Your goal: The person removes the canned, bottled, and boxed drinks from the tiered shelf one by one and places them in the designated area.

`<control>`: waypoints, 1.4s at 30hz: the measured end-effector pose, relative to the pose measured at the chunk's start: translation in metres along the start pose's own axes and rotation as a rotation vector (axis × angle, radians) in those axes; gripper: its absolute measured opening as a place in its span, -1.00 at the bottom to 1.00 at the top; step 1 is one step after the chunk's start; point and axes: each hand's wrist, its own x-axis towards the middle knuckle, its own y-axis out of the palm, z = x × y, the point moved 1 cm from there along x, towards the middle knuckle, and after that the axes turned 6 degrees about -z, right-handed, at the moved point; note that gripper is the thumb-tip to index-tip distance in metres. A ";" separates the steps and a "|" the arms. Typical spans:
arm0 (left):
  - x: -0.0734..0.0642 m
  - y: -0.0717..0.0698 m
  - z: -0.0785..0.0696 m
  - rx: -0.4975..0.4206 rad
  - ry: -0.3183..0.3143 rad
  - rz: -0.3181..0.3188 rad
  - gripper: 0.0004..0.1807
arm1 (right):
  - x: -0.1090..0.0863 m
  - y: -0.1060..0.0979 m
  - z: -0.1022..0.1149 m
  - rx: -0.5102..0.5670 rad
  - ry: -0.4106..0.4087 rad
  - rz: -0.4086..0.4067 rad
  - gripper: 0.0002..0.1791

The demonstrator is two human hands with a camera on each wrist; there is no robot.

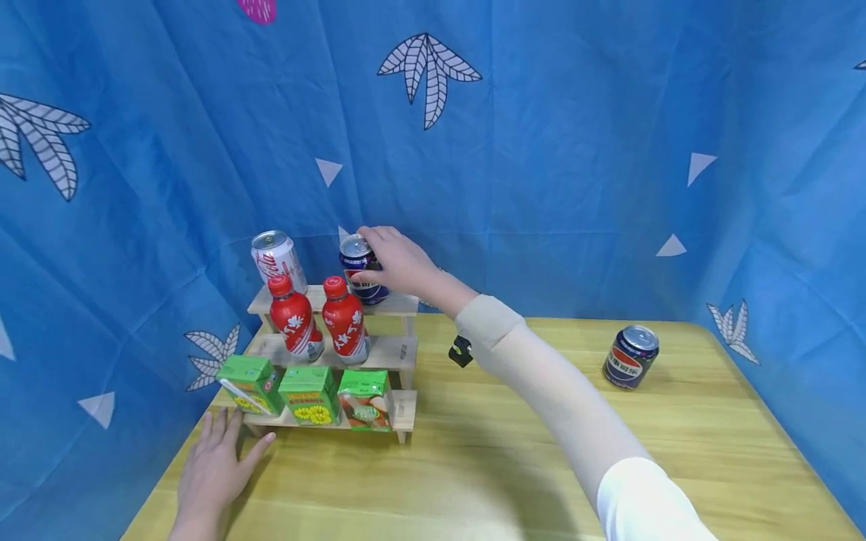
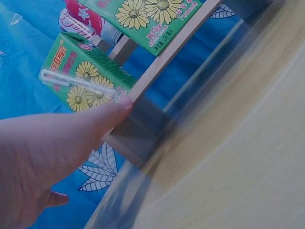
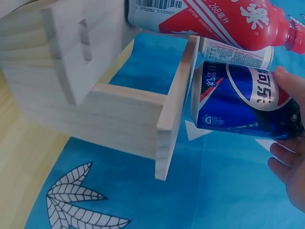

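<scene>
My right hand [image 1: 399, 263] grips a blue cola can [image 3: 243, 100] at the right end of the top step of a wooden three-step rack [image 1: 406, 406]. In the right wrist view, the can's base is at or very near the top board; I cannot tell whether it bears weight. My left hand [image 1: 215, 466] lies at the rack's front left corner with its fingers extended. In the left wrist view, one fingertip touches the bottom step's edge beside a green drink carton [image 2: 88, 76] with a wrapped straw.
A white and red can [image 1: 277, 259] stands top left. Two red bottles [image 1: 294, 323] occupy the middle step, and green cartons [image 1: 307, 394] line the bottom one. Another blue cola can [image 1: 631, 357] stands on the table [image 1: 710, 436] at right. Blue cloth [image 1: 541, 150] hangs behind.
</scene>
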 end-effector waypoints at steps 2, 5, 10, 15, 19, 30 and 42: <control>0.000 0.001 0.000 0.004 -0.006 0.005 0.06 | -0.006 -0.001 -0.003 0.007 0.009 -0.008 -0.07; 0.001 0.001 0.000 0.008 -0.010 0.015 0.06 | -0.015 -0.004 -0.006 0.006 0.002 -0.026 -0.07; 0.001 0.001 0.001 0.009 -0.006 0.008 0.06 | -0.027 -0.009 -0.010 0.005 -0.004 -0.053 -0.08; 0.001 0.003 0.002 0.002 -0.005 0.006 0.06 | -0.039 -0.014 -0.015 0.006 -0.007 -0.095 -0.10; 0.000 0.002 0.003 -0.007 -0.008 -0.004 0.05 | -0.049 -0.018 -0.020 0.007 -0.005 -0.117 -0.10; 0.001 0.003 0.002 -0.006 -0.013 -0.002 0.07 | -0.080 -0.033 -0.045 0.008 -0.019 -0.192 -0.12; 0.001 0.005 0.002 -0.019 -0.007 -0.033 0.05 | -0.119 -0.042 -0.074 -0.005 0.052 -0.200 -0.13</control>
